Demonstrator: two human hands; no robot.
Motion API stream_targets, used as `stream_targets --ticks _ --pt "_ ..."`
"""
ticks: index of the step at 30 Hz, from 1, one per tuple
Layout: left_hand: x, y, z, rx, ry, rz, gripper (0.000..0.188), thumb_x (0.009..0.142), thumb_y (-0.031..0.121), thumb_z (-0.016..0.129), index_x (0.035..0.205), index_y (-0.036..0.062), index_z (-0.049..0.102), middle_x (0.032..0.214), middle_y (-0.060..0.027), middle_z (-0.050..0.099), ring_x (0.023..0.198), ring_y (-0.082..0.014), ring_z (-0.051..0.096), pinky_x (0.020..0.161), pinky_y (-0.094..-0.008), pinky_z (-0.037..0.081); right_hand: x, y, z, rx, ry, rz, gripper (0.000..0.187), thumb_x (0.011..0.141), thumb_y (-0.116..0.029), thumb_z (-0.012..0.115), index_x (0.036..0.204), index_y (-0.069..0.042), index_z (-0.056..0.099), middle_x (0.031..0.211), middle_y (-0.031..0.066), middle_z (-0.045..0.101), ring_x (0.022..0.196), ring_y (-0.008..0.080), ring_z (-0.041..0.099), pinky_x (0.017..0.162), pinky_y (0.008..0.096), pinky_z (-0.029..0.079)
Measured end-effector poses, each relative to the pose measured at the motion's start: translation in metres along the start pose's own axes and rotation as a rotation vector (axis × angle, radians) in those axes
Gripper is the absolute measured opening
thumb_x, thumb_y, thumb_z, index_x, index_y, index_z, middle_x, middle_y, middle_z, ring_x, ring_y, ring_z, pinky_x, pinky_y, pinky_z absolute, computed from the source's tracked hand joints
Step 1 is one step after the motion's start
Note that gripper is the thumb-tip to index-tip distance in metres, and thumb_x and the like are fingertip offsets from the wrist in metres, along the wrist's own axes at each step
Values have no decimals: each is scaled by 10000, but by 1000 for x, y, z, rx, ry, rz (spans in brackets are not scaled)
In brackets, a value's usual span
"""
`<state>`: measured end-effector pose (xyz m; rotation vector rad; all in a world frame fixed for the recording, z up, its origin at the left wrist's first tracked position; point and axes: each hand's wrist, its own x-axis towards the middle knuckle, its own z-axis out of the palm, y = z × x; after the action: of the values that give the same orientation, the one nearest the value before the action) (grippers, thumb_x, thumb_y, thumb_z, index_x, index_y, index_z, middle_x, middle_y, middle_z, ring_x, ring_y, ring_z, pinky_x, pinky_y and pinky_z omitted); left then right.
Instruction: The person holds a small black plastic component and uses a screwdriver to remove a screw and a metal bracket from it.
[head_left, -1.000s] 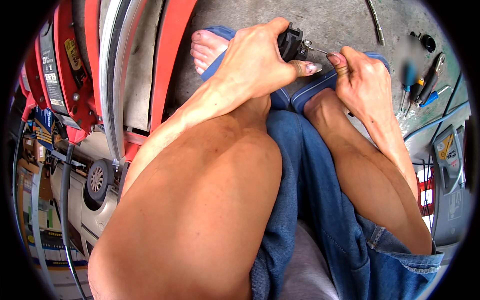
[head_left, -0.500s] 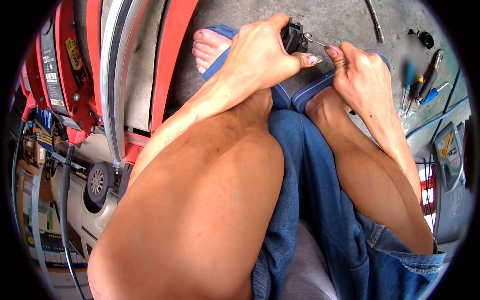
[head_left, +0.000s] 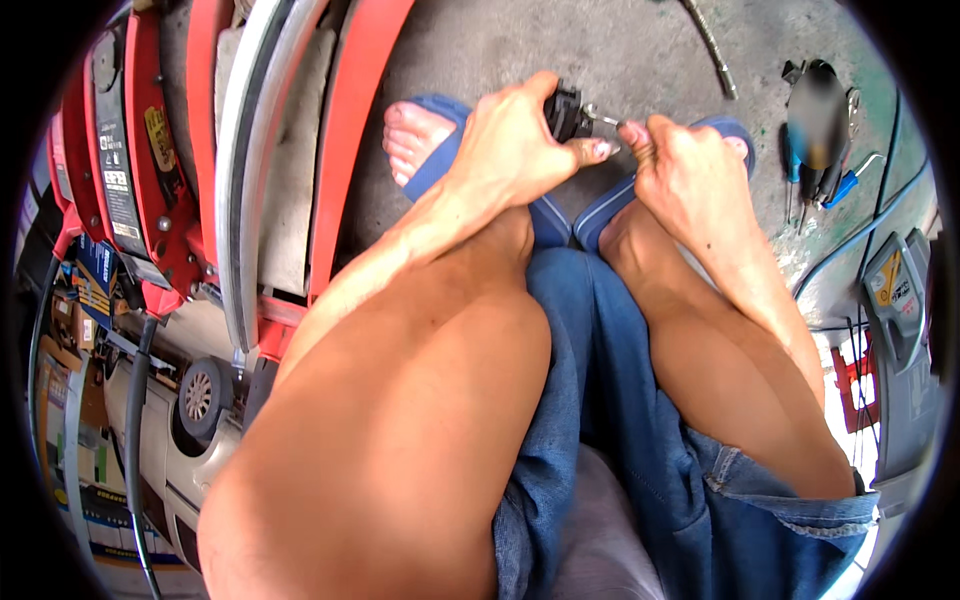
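My left hand (head_left: 510, 140) is closed around a small black ribbed plastic part (head_left: 566, 113), with its thumb along the lower right side. A thin silver tool (head_left: 603, 118) with a rounded end sits against the right face of that part. My right hand (head_left: 690, 170) pinches the other end of this tool between thumb and curled fingers, which hide most of its length. Its exact kind is too small to make out. Both hands are above the concrete floor, in front of my blue sandals (head_left: 553, 215).
Red metal frames (head_left: 358, 130) with a curved silver rail (head_left: 240, 170) stand close on the left. On the floor at right lie a screwdriver (head_left: 794, 165), a blue-handled tool (head_left: 843, 192) and other hand tools. A metal rod (head_left: 712, 48) lies farther off; a blue cable (head_left: 840, 252) runs nearby.
The whole view has shifted a little, so the hands and floor tools appear lower and farther left. Both hands keep the same hold, with the tool still against the black part.
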<state>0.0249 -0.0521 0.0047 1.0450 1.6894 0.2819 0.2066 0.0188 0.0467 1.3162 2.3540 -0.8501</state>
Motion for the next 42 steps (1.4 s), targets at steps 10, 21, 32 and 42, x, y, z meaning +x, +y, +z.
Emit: stream_targets --ticks 10,21,32,42 --pt "12 -9 -6 -173 -159 47 647 667 467 912 1004 -33 678 901 -234 723 888 -385 711 762 -440 532 2 3 -30 48 -137 -11 310 1003 -324 604 870 -44 608 680 213 637 697 442 647 601 517 506" --pt "14 -20 2 -317 -255 -67 658 663 477 924 1036 -16 696 801 -146 724 768 -231 697 718 -376 531 11 27 -46 19 -91 1 328 1016 -323 602 879 -26 622 626 216 565 588 419 566 565 468 432" --pt "15 -8 -14 -329 -397 -74 764 735 281 926 1310 -94 590 1109 -124 719 1035 -181 644 965 -308 489 33 59 -22 429 -301 -184 341 1002 -334 615 947 1 638 779 206 591 710 374 563 653 433 449" --pt "19 -23 -9 -469 -503 -8 322 795 203 880 987 37 681 847 26 645 821 -68 551 763 -261 453 34 68 -1 571 -310 -297 293 985 -280 651 1051 2 694 909 155 692 825 289 665 742 368 518"
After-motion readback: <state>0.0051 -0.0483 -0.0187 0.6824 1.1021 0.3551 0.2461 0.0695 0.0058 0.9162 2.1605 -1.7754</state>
